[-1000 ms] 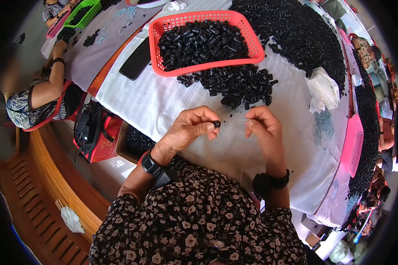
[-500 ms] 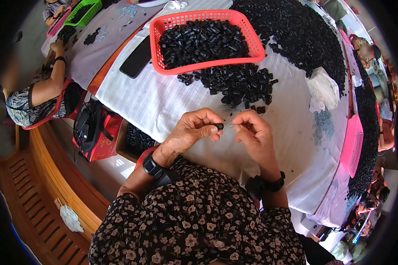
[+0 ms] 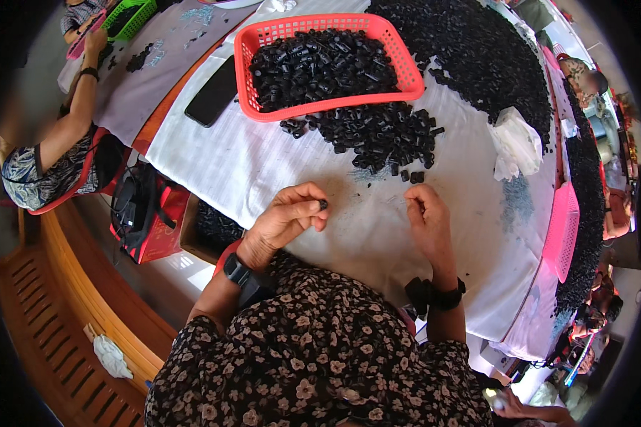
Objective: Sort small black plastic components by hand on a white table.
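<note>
A small black cylindrical part (image 3: 323, 204) is pinched between the thumb and fingers of my left hand (image 3: 292, 215), above the white cloth. My right hand (image 3: 429, 219) hovers a short way to the right, fingers curled together. Whatever its fingertips hold, if anything, is too small to make out. Just beyond it lie a few loose black parts (image 3: 412, 176) at the near edge of a heap of black parts (image 3: 381, 139). Behind this heap stands a red plastic basket (image 3: 327, 106) filled with the same parts. Small bluish-grey pieces (image 3: 370, 175) lie scattered before the heap.
A black phone (image 3: 211, 96) lies left of the basket. A large spread of black parts (image 3: 470, 60) covers the far right, near a crumpled white plastic bag (image 3: 516, 142). A pink basket (image 3: 561, 231) is at the right edge. Another person (image 3: 57, 153) sits at the left.
My hands have moved apart: the left drew back leftward with the black part, the right went right, away from it. The thin pale piece between them no longer shows. The person at left raised an arm.
</note>
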`<state>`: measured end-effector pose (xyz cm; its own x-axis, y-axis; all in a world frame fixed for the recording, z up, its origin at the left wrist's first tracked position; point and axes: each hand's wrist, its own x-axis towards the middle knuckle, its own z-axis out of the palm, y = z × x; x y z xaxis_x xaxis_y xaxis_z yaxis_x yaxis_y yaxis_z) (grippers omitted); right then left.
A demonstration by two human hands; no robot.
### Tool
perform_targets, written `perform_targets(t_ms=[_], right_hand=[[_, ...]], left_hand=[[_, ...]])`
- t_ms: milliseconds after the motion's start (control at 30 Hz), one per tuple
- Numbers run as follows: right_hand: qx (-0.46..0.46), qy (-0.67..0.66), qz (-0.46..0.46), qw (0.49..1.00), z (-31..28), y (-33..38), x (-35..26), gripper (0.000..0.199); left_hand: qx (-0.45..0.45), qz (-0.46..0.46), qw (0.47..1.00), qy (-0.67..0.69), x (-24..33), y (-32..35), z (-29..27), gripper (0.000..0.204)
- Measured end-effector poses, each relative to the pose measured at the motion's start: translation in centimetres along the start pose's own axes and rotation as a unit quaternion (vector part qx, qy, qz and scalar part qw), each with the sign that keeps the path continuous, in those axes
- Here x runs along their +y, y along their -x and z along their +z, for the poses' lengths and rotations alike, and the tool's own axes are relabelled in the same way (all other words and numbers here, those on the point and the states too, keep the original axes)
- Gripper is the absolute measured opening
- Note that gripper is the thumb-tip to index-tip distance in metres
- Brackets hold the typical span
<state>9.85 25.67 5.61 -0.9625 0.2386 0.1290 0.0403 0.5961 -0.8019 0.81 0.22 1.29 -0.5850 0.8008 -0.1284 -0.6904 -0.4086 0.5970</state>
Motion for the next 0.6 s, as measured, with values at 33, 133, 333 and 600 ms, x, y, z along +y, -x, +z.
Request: perform_targets(t_ms=[33,133,333,600], right_hand=[[0.007,0.037,0.008,0.999,-0.3,0.0,0.2,0.011],[0.078,0.119,-0.035,0.989,-0.6,-0.6,-0.2,0.011],[0.065,0.122,-0.025,0.99,0.3,-1.9,0.1,0.013],[0.052,0.236,-0.053,0.969,1.9,-3.2,0.6,0.017]], left_hand=[[0.001,0.005,1.0,0.013,0.0,0.2,-0.2,0.015],[0.005,0.01,1.0,0.01,-0.1,0.4,-0.5,0.016],[0.011,0.012,1.0,-0.008,-0.2,0.7,-0.5,0.018],[-0.005,0.01,1.0,0.016,-0.2,0.6,-0.8,0.012]])
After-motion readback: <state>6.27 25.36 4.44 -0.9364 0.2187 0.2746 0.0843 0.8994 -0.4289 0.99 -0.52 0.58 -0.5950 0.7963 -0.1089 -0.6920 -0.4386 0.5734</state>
